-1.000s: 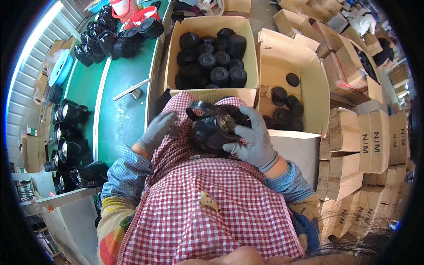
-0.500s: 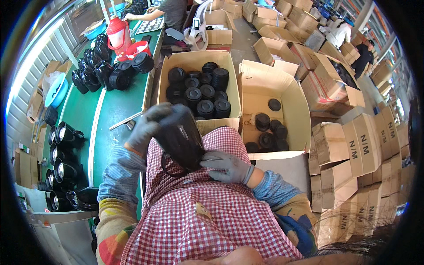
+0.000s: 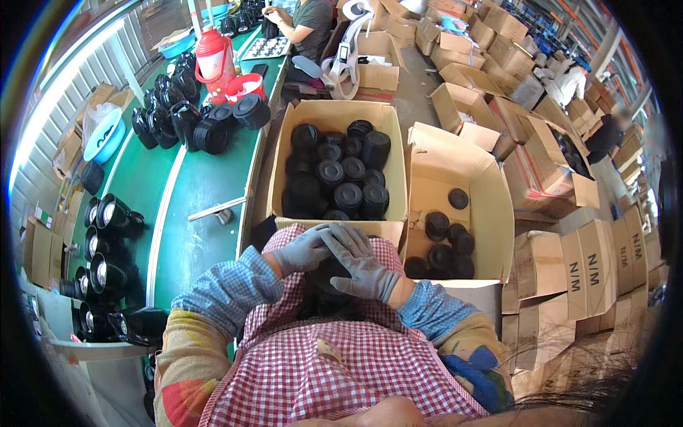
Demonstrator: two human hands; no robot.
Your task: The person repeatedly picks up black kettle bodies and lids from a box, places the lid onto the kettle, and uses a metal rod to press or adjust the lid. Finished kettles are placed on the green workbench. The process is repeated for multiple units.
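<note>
The green-topped workbench (image 3: 203, 188) runs along the person's left; the metal-lined black jugs (image 3: 107, 276) lying on their sides there could roll if an elbow swung out against them. Straight ahead, just beyond the knees, is an open cardboard carton (image 3: 380, 228) packed with round black lids (image 3: 348, 196); a jolt of the knees against its near flap could shift the stacked ones. A second carton (image 3: 475, 165), to its right, holds only a few loose lids (image 3: 440, 254), which could slide about if it were knocked.

The checked apron (image 3: 327, 384) covers the lap, where a dark vessel (image 3: 329, 306), probably a jug though mostly hidden, sits between the thighs. Cloth is a soft, uneven seat, so a push off its centre could tip or twist it.

The gloved right hand (image 3: 361, 267) lies over its top, fingers straight and thumb spread. The gloved left hand (image 3: 302, 251) meets it there; whether its fingers grip anything, I cannot tell. With the palms this high, smooth glove fabric could slip on a glossy surface under uneven pressure.
</note>
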